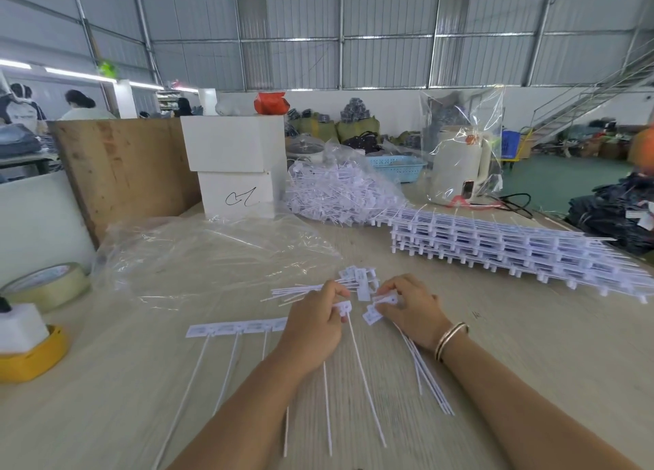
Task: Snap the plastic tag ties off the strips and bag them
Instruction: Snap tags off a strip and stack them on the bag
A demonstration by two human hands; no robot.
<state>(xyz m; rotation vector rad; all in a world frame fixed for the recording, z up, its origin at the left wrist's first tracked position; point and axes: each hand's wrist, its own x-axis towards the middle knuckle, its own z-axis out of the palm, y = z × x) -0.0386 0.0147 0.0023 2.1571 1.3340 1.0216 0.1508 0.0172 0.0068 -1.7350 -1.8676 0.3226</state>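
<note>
- Tag ties lie in several places on the worktop (495,345): a short strip (235,328) of joined heads with long tails sits at the left hand's side, and a small loose heap (357,282) lies just beyond both hands.
- Left hand (313,324) pinches the head of one tie (342,307) between thumb and fingertips, at the end of the strip; its tail runs down toward the near edge.
- Right hand (410,308) has its grip curled round a bunch of ties (380,305), heads at the fingers, tails fanning out under the wrist; a bangle (451,340) sits on that wrist.
- Clear bags (212,253) lie flat and crinkled left of centre, beyond the hands.
- A stack of whole strips (513,253) lies on the right, well apart from the hands.
- Behind it a filled bag of loose ties (339,193) rests beside two stacked white boxes (235,165).
- Tape rolls (46,285) sit at the far left edge.
</note>
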